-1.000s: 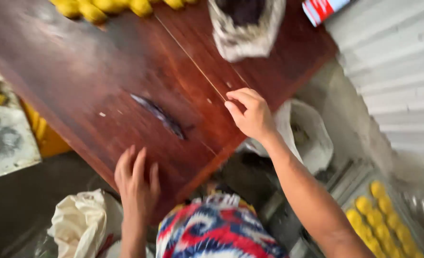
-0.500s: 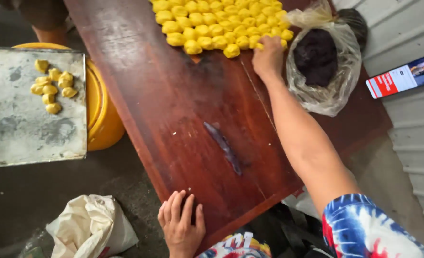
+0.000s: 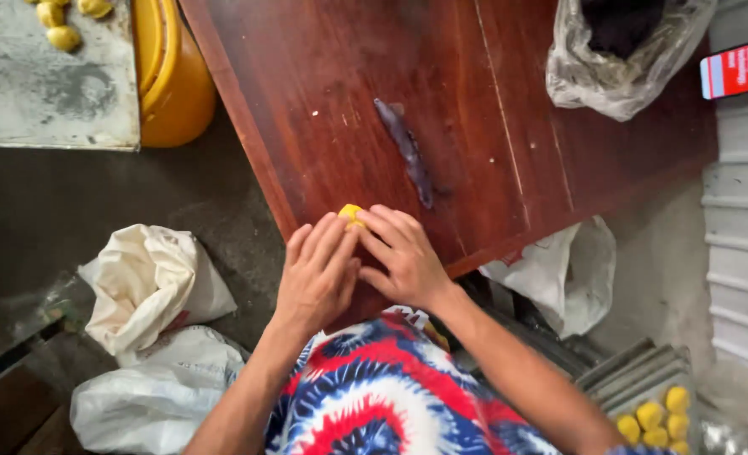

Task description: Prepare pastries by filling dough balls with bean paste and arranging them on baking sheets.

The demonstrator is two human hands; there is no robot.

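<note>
A small yellow dough piece (image 3: 350,212) rests near the front edge of the dark red wooden table (image 3: 323,101). My left hand (image 3: 317,271) and my right hand (image 3: 401,255) meet over it, fingertips pinching it from both sides. A dark smeared strip (image 3: 408,152) lies on the table just beyond my right hand. Much of the dough piece is hidden under my fingers.
A clear plastic bag of dark filling (image 3: 622,46) sits at the table's far right, a phone (image 3: 743,67) beside it. At left, a metal tray (image 3: 50,84) holding yellow pieces lies on a yellow tub (image 3: 172,76). Cloth sacks (image 3: 151,282) lie on the floor; another tray of yellow pieces (image 3: 656,413) sits bottom right.
My right hand has come back from the far pile of yellow pieces to the near edge with one piece. My left hand has joined it. The view has tilted down.
</note>
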